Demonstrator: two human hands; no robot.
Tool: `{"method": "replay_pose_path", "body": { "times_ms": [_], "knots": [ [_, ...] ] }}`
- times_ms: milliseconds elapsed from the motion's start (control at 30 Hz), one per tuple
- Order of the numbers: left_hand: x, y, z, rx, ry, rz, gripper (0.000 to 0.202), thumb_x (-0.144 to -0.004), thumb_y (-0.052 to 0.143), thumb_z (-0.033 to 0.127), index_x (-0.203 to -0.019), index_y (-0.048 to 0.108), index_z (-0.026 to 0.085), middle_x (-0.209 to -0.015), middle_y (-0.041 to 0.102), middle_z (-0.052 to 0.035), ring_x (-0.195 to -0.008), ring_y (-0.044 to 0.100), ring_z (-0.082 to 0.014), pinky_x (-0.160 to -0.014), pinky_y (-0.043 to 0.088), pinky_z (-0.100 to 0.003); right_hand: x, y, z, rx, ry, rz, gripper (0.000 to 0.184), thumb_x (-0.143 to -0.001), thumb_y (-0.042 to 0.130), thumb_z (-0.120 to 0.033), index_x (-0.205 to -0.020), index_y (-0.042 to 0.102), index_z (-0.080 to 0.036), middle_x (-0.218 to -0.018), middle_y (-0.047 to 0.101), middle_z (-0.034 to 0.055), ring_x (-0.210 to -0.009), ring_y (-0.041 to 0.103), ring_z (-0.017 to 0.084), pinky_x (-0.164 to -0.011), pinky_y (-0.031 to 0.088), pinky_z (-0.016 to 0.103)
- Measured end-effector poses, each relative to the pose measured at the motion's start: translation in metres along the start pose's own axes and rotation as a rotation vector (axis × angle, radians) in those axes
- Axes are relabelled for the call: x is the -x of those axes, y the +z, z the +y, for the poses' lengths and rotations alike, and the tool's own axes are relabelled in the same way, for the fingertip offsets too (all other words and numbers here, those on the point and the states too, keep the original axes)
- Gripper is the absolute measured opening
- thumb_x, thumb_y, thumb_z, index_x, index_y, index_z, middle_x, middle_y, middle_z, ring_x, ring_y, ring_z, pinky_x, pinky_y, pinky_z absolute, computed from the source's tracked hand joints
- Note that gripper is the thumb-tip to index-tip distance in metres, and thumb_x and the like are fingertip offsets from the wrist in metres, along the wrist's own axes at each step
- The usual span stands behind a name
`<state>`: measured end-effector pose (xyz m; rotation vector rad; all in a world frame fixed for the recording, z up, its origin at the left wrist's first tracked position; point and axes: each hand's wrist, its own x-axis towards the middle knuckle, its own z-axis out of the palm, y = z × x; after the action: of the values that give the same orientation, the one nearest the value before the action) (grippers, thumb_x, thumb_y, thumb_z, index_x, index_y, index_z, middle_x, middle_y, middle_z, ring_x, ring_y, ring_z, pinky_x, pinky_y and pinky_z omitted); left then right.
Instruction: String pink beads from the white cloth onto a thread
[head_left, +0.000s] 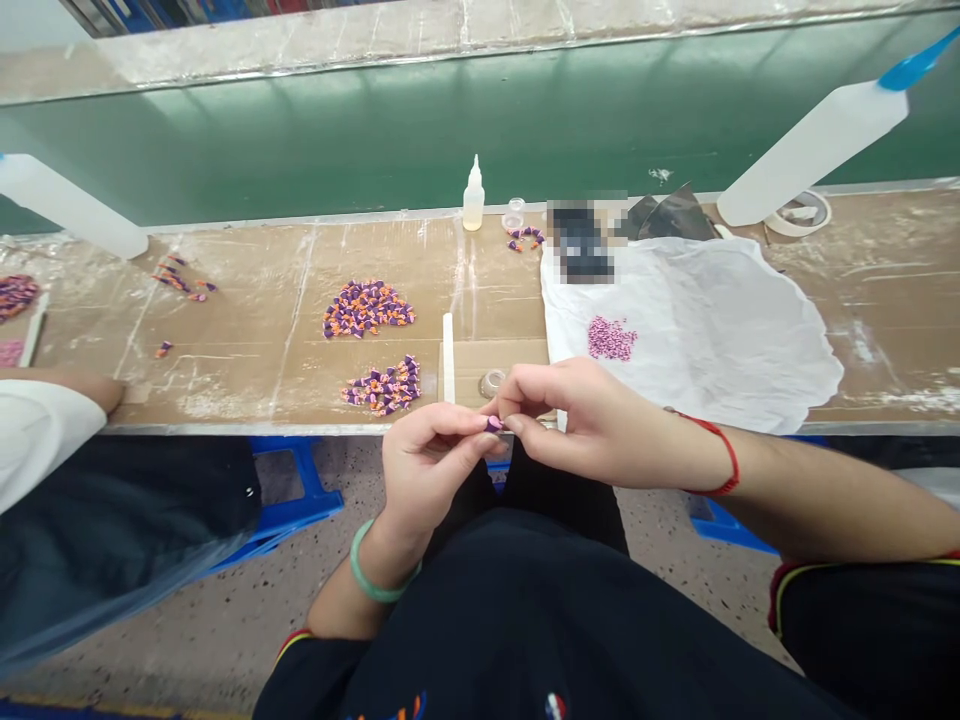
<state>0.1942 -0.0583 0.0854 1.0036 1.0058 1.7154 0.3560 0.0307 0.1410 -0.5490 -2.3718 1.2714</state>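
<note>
My left hand (pixel 427 465) and my right hand (pixel 577 425) meet just below the table's front edge, over my lap. Both pinch one tiny purple piece (pixel 493 424) between their fingertips. On the brown table (pixel 247 340) straight ahead lie two heaps of small purple-and-orange pieces, a far one (pixel 367 307) and a nearer one (pixel 385 386). A white stick (pixel 448 357) lies beside them, with a small clear ring (pixel 492 381) close to my fingers. A white cloth (pixel 697 330) on the right carries a little heap of pink beads (pixel 611 338).
A small glue bottle (pixel 473 197) and a tiny clear jar (pixel 514 213) stand at the table's back edge. Two big white squeeze bottles lean at the left (pixel 71 208) and right (pixel 814 145). A tape roll (pixel 802 213) lies far right. Another person's arm (pixel 45 420) rests at the left.
</note>
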Motion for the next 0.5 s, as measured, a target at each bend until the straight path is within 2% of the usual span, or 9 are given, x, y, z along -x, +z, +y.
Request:
{"method": "replay_pose_path", "body": {
  "times_ms": [400,500],
  "knots": [
    [-0.0023,0.0022,0.0024,0.014,-0.072,0.046,0.015,-0.071,0.089,0.026,-0.074,0.077,0.019,-0.069,0.076,-0.0002,-0.055,0.072,-0.0123,-0.054,0.062,-0.018,-0.0009,0.0071,0.0029,0.152,-0.054,0.053,0.012,-0.09,0.048,-0.012,-0.082,0.053,-0.02,-0.071,0.066,-0.0014,-0.06,0.061,0.011,-0.057,0.043,0.022],
    [-0.0025,-0.0006,0.0014,-0.025,-0.145,0.059,0.02,-0.071,0.089,0.031,-0.076,0.074,0.018,-0.071,0.077,-0.001,-0.056,0.072,-0.0132,-0.055,0.062,-0.02,0.0002,0.0018,0.0056,0.125,-0.011,0.042,0.008,-0.092,0.049,-0.017,-0.089,0.055,-0.021,-0.081,0.072,0.0009,-0.069,0.068,0.015,-0.061,0.049,0.024]
  ]
}}
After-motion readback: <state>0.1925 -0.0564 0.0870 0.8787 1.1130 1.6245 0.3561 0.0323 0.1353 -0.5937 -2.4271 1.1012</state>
